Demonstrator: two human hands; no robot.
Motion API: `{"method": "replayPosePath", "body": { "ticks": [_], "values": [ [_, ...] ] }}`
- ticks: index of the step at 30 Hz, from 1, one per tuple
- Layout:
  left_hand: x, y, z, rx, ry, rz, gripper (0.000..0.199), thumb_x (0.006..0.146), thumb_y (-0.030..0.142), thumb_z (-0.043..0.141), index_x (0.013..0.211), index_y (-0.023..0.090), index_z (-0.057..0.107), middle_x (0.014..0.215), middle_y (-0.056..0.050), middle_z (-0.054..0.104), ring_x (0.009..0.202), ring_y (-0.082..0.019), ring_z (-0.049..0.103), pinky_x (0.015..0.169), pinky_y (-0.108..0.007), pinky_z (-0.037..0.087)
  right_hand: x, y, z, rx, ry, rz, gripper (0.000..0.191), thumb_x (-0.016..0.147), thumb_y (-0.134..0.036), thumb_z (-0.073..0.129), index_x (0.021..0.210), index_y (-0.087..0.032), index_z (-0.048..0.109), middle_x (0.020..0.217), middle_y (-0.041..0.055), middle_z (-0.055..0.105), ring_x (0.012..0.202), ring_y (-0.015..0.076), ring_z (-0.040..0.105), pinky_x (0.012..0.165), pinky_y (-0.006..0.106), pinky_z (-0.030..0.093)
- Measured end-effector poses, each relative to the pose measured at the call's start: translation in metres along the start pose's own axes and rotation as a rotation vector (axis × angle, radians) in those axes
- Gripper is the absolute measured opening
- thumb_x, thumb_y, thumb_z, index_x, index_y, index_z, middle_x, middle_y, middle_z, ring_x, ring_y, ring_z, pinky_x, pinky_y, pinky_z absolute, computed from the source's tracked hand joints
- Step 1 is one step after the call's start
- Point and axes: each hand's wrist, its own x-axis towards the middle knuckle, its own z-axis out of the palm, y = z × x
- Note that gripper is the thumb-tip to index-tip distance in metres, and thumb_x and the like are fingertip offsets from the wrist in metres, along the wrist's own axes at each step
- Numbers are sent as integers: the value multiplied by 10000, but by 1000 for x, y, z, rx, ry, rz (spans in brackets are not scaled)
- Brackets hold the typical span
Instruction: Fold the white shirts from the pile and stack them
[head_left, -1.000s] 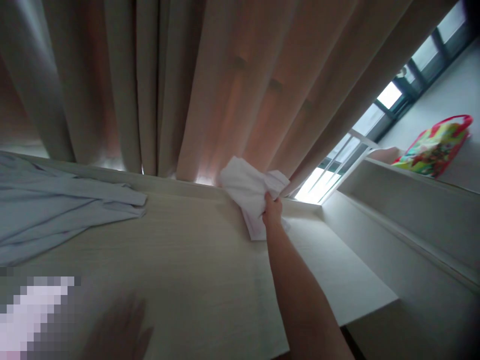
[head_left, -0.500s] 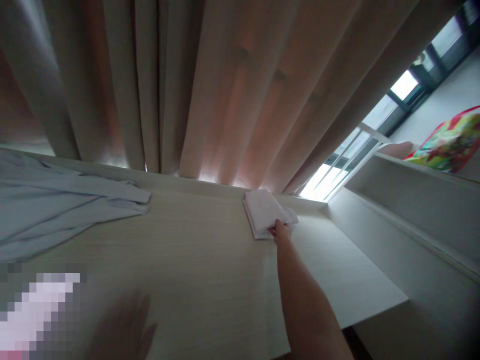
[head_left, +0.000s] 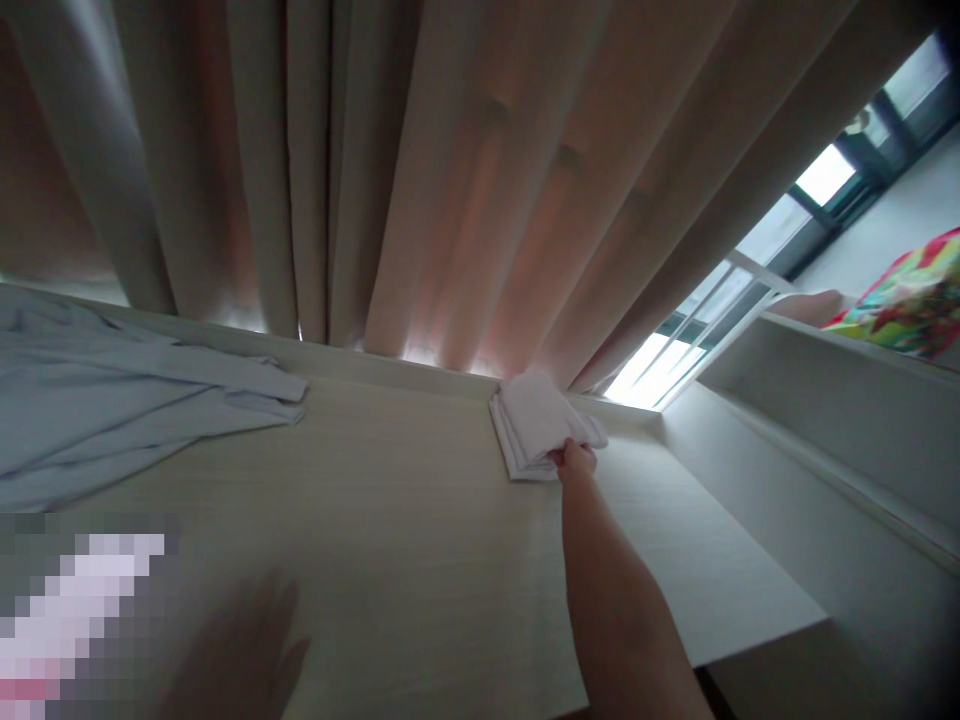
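Observation:
My right hand (head_left: 576,459) reaches far forward, its fingers closed on the front right edge of a folded white cloth (head_left: 536,420). Several layers show along the cloth's left side, and the part I hold is slightly raised. It rests by the back edge of a pale wood-grain surface (head_left: 390,500). At the lower left, my left hand (head_left: 236,645) is dim and blurred, with fingers stretched and thumb apart; nothing shows in it. Beyond it on the left lies a light grey-blue garment (head_left: 135,400), with one sleeve pointing right.
Long brown curtains (head_left: 465,200) hang behind the surface's raised back edge. To the right stands a white panel with a shelf (head_left: 840,430), a colourful item (head_left: 911,300) above it. A window (head_left: 660,350) shows between. The lower left corner is pixelated.
The upper part of the cloth has been raised a little at my right hand, so its layers stand more apart. The view has shifted slightly; my left hand looks much the same.

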Motion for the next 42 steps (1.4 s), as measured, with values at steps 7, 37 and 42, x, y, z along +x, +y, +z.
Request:
{"method": "replayPosePath", "body": {
  "ticks": [7,37,42],
  "values": [
    [1,3,-11,-30,19,-3,604,724,494,381,1191,139,526,1339,-117,405,1291,-310,218,1035,-467,169,-28,22,-21,-137,13,81,193,764,-363,474,867,-203,445,680,-16,576,590,130,600,511,272,531],
    [-25,10,-65,-103,-129,-12,611,856,482,222,1357,134,258,1435,-150,191,1321,-312,77,1041,-526,69,-316,116,24,-1261,-804,-834,590,853,-476,296,1362,-180,280,1448,90,160,1321,270,57,1033,502,45],
    [-24,10,-63,-132,-131,-18,616,852,491,218,1347,129,274,1434,-150,188,1319,-316,69,1037,-519,75,-319,113,25,-1300,-784,-849,591,849,-485,277,1361,-189,286,1446,77,177,1320,262,78,1037,491,66]
  ]
}}
